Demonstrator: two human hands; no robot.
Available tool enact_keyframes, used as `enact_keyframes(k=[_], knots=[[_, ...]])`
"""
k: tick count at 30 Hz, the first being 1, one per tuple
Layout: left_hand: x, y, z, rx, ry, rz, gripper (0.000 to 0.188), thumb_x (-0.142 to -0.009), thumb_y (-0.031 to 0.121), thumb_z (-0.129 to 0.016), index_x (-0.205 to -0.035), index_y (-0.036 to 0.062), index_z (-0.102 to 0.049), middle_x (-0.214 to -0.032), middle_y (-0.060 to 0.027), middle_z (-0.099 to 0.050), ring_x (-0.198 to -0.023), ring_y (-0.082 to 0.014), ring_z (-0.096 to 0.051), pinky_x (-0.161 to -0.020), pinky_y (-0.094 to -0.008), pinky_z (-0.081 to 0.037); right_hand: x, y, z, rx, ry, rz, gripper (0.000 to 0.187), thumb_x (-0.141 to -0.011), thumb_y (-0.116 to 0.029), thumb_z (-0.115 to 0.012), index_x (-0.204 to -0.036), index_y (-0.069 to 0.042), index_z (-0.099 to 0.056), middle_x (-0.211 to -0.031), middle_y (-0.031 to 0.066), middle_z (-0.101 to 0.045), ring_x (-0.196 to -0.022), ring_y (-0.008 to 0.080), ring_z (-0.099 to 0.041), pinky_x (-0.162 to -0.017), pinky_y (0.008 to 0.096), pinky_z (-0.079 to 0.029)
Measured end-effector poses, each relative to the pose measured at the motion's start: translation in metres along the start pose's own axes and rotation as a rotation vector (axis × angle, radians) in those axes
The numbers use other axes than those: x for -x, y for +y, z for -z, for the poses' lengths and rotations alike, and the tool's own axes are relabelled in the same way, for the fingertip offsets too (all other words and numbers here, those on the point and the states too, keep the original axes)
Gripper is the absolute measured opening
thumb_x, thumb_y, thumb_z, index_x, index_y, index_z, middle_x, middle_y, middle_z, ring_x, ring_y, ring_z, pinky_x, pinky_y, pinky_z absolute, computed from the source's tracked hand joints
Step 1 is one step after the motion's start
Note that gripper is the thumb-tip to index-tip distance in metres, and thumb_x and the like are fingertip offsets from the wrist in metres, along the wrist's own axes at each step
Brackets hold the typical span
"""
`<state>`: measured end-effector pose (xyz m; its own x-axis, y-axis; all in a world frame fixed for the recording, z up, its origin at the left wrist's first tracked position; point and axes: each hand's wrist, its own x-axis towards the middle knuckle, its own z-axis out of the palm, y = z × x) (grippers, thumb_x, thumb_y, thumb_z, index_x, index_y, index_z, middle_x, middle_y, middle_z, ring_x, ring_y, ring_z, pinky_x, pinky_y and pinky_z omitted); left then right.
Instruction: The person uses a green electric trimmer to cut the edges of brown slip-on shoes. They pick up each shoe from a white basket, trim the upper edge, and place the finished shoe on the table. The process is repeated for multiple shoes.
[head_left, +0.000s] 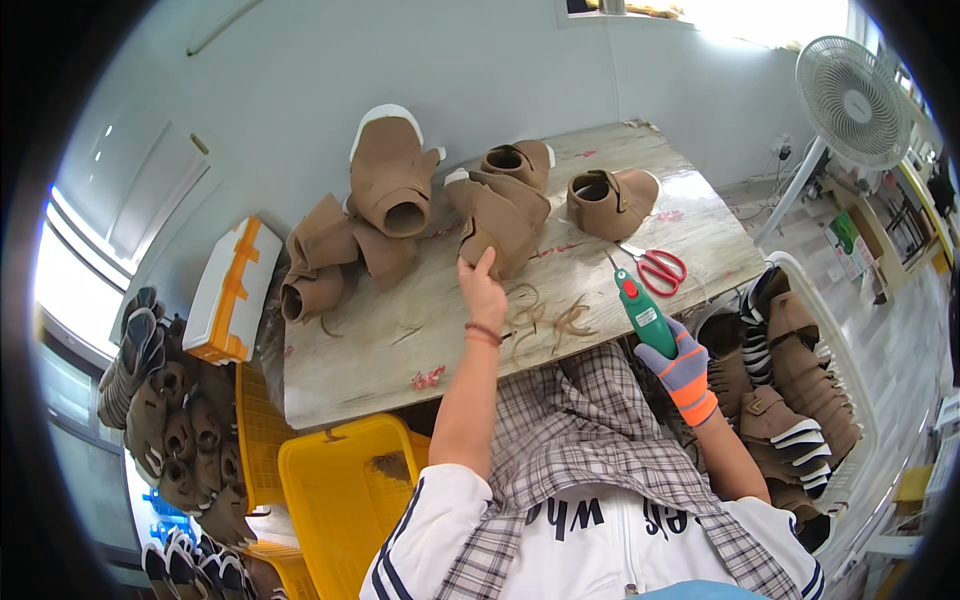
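A brown shoe upper (510, 225) sits around the middle of the bench (370, 360), its near end pinched by the bare left hand (482, 298). At the near edge, the gloved right hand (684, 372) wraps its fingers round a green tool (646, 318), beside red-handled scissors (662, 272). A yellow bin (335, 500) stands below the near left corner.

On the table (375, 360): shoe uppers (390, 165) at left, middle upper (510, 230) with left hand (483, 297) at its near side, single upper (605, 205) at right | scissors (650, 259) before single upper | hand tool (647, 318) in right hand (685, 372) | basket (345, 490) left-front | fan (855, 105) behind, right
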<state>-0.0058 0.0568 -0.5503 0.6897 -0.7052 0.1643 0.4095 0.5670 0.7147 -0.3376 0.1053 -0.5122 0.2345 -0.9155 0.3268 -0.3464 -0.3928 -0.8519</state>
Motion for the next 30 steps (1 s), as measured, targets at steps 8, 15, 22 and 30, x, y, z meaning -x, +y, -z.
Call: enact_keyframes(k=[8,15,22,30], knots=[[0.092,0.128,0.001,0.039,-0.119,-0.036,0.038,-0.084,0.001,-0.062,-0.121,0.0056,-0.053,-0.119,-0.0040,-0.058,-0.107,-0.0157,-0.054,-0.095,-0.0320,-0.042,-0.003,-0.043,-0.026,-0.001,-0.181,0.134,0.061,-0.065,-0.028,-0.082,-0.115,-0.002,-0.058,-0.083,0.0135,-0.067,-0.070,0.0188,-0.066,-0.065,0.0284,-0.052],[0.110,0.131,-0.015,0.033,-0.181,-0.084,0.036,-0.086,-0.001,-0.059,-0.121,0.0049,-0.054,-0.120,-0.0051,-0.058,-0.109,-0.0173,-0.054,-0.096,-0.0329,-0.042,0.004,-0.073,-0.038,-0.136,-0.215,0.179,0.062,-0.063,-0.027,-0.083,-0.115,-0.004,-0.059,-0.080,0.0133,-0.067,-0.068,0.0210,-0.065,-0.063,0.0295,-0.051],[0.116,0.115,-0.033,-0.067,-0.215,-0.103,0.029,-0.086,0.002,-0.062,-0.114,0.0009,-0.058,-0.111,-0.0067,-0.062,-0.100,-0.0148,-0.058,-0.088,-0.0291,-0.045,0.006,-0.077,-0.029,-0.092,-0.182,0.177,0.062,-0.064,-0.025,-0.082,-0.116,-0.002,-0.058,-0.077,0.0117,-0.067,-0.065,0.0177,-0.064,-0.062,0.0290,-0.051],[0.131,0.100,-0.033,-0.568,-0.267,-0.261,0.021,-0.087,0.008,-0.063,-0.105,-0.0022,-0.061,-0.094,-0.0034,-0.066,-0.083,-0.0103,-0.057,-0.074,-0.0239,-0.045,0.004,-0.078,-0.029,-0.257,-0.122,0.036,0.061,-0.067,-0.024,-0.081,-0.117,0.000,-0.057,-0.085,0.0097,-0.068,-0.068,0.0109,-0.063,-0.065,0.0255,-0.051]])
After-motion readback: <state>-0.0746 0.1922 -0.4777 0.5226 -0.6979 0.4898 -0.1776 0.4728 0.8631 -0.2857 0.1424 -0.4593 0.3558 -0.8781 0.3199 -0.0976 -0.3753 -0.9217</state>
